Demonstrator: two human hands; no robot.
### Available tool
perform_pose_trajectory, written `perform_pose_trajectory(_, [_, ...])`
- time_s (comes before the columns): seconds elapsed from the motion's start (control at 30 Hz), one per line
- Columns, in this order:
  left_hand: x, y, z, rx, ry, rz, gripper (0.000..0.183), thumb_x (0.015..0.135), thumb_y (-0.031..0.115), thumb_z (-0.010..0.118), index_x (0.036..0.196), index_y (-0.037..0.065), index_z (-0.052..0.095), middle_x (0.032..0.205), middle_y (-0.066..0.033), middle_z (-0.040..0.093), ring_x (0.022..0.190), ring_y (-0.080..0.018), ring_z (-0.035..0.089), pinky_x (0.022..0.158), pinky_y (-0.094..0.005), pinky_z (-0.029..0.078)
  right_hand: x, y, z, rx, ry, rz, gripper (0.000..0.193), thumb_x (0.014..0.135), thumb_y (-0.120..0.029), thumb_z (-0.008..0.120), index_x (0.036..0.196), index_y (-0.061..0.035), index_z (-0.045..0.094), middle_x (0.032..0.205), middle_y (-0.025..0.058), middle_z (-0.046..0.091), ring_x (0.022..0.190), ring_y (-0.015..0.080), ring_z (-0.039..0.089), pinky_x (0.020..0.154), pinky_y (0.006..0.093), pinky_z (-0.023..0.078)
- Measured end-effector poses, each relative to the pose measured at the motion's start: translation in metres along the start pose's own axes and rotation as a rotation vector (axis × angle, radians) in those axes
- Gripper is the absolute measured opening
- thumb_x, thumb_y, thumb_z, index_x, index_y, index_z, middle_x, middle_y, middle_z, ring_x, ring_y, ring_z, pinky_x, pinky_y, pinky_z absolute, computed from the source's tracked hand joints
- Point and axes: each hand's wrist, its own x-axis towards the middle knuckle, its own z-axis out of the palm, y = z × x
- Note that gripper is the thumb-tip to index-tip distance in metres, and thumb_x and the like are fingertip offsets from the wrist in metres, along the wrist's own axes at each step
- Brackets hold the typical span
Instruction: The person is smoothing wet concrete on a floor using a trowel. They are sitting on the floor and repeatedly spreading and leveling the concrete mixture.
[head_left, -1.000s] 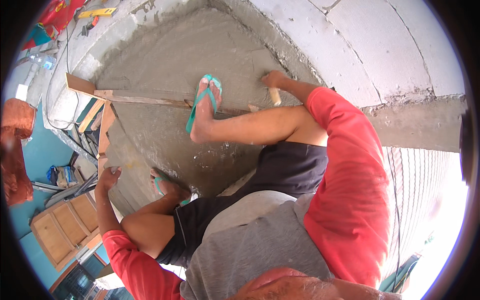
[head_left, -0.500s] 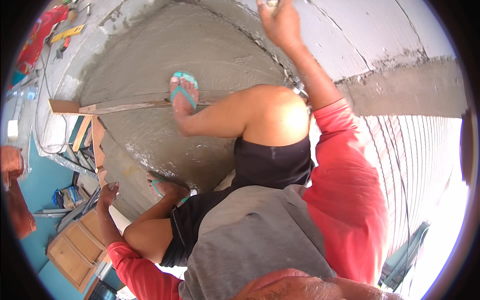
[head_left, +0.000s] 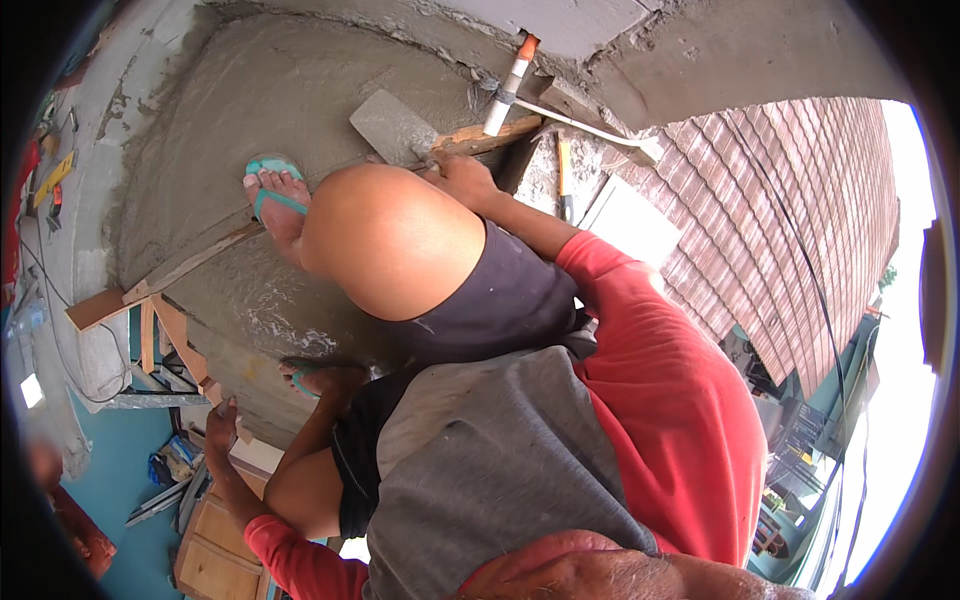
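I squat on a wet grey cement slab [head_left: 250, 80] in teal flip-flops. My right hand [head_left: 462, 176] reaches past my raised knee and is closed on the handle of a steel trowel [head_left: 392, 126], whose flat blade lies on the cement by the back wall. A wooden piece [head_left: 492, 134] lies right beside that hand. My left hand [head_left: 222, 422] is down at the lower left and grips the slab's front edge [head_left: 205, 345], next to the wooden formwork [head_left: 165, 330]. My left foot [head_left: 276, 196] stands on a long wooden strip [head_left: 170, 272].
A white tube with an orange tip [head_left: 508, 88] leans in the corner, with a yellow-handled tool [head_left: 563, 170] and a white tile [head_left: 630, 222] beside it. Red roof tiles [head_left: 800, 200] slope away at the right. Far below at the left are a teal floor and wooden crates [head_left: 215, 555].
My right hand has come down from the wall and taken the trowel by the corner. The view has swung right, and my left hand has stayed on the slab's edge.
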Motion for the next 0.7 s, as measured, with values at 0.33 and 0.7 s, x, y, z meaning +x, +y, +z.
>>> perform_pose_trajectory(0.33, [-0.005, 0.031, -0.010, -0.078, 0.027, -0.043, 0.043, 0.096, 0.037, 0.059, 0.104, -0.005, 0.067, 0.080, -0.0060, 0.065, 0.074, -0.0149, 0.059, 0.075, -0.0321, 0.050, -0.036, 0.091, -0.014, -0.313, 0.340, -0.129, 0.031, 0.078, -0.027, 0.058, 0.096, -0.0015, 0.063, 0.097, 0.0158, 0.062, 0.100, 0.0314, 0.056, 0.089, 0.0456, 0.047])
perform_pose_trajectory(0.7, [0.032, 0.054, -0.021, -0.085, -0.055, -0.121, 0.043, 0.096, 0.033, 0.061, 0.119, -0.004, 0.062, 0.099, -0.0069, 0.065, 0.086, -0.0149, 0.061, 0.081, -0.0304, 0.051, -0.043, 0.121, 0.007, -0.196, 0.345, -0.070, 0.028, 0.085, -0.023, 0.055, 0.101, -0.0009, 0.062, 0.102, 0.0187, 0.061, 0.102, 0.0354, 0.060, 0.088, 0.0455, 0.050])
